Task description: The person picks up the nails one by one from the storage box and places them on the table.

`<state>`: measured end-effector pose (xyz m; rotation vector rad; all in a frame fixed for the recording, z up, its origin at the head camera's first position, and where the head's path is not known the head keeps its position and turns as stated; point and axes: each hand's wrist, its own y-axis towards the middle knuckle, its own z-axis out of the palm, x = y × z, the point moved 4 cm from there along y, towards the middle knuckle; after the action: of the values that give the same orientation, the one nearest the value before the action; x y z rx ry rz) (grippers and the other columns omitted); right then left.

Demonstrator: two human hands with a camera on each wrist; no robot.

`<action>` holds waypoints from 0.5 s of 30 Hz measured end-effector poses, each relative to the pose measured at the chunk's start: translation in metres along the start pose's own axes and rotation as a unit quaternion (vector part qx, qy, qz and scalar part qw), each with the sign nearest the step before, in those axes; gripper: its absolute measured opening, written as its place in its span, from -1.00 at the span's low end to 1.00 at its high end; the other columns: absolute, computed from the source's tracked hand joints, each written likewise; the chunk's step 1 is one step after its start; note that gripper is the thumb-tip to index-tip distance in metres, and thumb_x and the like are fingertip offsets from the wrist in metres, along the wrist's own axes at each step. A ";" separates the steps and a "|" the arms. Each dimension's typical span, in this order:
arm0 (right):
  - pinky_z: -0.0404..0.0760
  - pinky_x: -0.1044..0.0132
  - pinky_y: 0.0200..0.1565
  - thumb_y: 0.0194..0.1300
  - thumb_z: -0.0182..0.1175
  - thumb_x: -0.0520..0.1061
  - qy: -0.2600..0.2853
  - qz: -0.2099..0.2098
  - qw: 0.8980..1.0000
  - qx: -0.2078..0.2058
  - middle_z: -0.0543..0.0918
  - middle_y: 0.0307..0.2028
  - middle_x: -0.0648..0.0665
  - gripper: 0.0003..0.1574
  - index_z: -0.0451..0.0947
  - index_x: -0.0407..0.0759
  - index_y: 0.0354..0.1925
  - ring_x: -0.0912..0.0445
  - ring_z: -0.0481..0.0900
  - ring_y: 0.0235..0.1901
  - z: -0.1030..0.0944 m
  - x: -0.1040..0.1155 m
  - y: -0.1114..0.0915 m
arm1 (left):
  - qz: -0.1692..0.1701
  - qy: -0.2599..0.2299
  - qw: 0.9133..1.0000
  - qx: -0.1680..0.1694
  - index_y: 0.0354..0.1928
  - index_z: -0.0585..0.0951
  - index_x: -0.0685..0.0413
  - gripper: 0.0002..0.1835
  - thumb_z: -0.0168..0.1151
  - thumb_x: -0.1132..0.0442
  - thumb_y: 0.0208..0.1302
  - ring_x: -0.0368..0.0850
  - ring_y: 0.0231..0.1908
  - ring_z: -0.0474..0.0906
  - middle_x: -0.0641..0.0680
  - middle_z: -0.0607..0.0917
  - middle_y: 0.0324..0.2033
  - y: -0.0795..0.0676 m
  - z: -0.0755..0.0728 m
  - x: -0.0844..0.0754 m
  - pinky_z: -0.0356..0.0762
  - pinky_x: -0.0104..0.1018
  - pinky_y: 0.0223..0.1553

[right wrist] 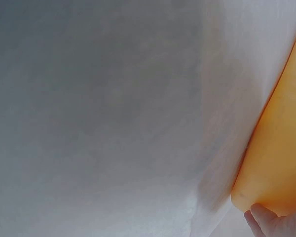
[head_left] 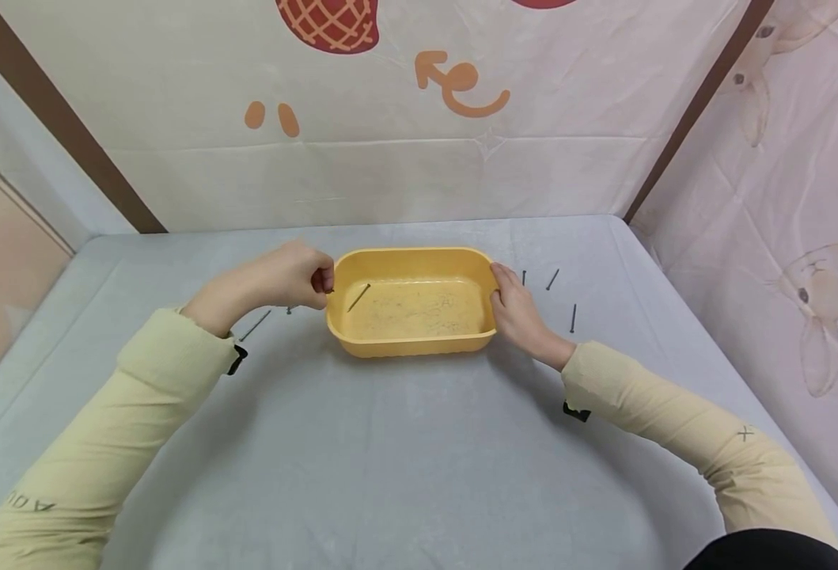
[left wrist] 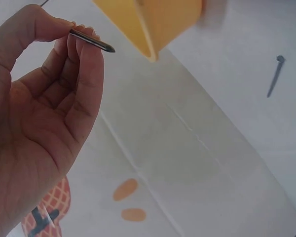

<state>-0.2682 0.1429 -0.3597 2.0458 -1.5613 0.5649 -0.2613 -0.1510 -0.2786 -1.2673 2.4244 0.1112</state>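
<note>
My left hand (head_left: 283, 277) is at the left end of a yellow plastic basin (head_left: 411, 347), just beside its rim. Between thumb and fingertips it pinches a dark metal nail (left wrist: 92, 40), whose pointed tip sticks out toward the basin in the left wrist view. Inside the basin lies one nail (head_left: 358, 298), slanting near the left end. At the opposite end, my right hand (head_left: 521, 313) grips the basin's rim and side wall. In the right wrist view, its fingers (right wrist: 264, 216) touch the basin's outer wall.
Right of the basin, several nails (head_left: 573, 318) lie scattered on the grey-blue cloth (head_left: 419, 459). On the left, another nail (head_left: 255, 325) lies near my left wrist, with one more partly hidden under the hand. A printed fabric wall (head_left: 419, 182) rises behind the table.
</note>
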 end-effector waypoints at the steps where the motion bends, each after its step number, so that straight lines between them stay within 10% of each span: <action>1: 0.06 0.09 0.31 0.37 -0.29 -0.29 0.000 0.000 1.000 0.000 0.09 0.32 -0.34 -0.42 -0.02 -0.43 0.32 -0.10 0.02 0.33 0.000 0.000 0.000 | 0.000 0.000 1.000 0.002 -0.49 0.51 0.18 -0.90 0.24 0.45 -0.08 -0.11 -0.52 0.38 0.04 0.50 -0.57 0.000 0.001 0.002 0.40 -0.32 -0.49; 15: 0.07 0.09 0.30 0.37 -0.28 -0.29 0.001 0.000 1.000 -0.002 0.09 0.32 -0.34 -0.42 -0.01 -0.43 0.32 -0.10 0.02 0.33 0.000 0.000 0.000 | -0.004 -0.037 0.999 0.011 -0.53 0.51 0.16 -0.91 0.24 0.42 -0.07 -0.16 -0.54 0.36 0.01 0.49 -0.60 -0.010 0.017 0.027 0.37 -0.33 -0.51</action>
<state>-0.2682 0.1425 -0.3596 2.0414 -1.5593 0.5637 -0.2616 -0.1735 -0.3036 -1.2414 2.3505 0.1257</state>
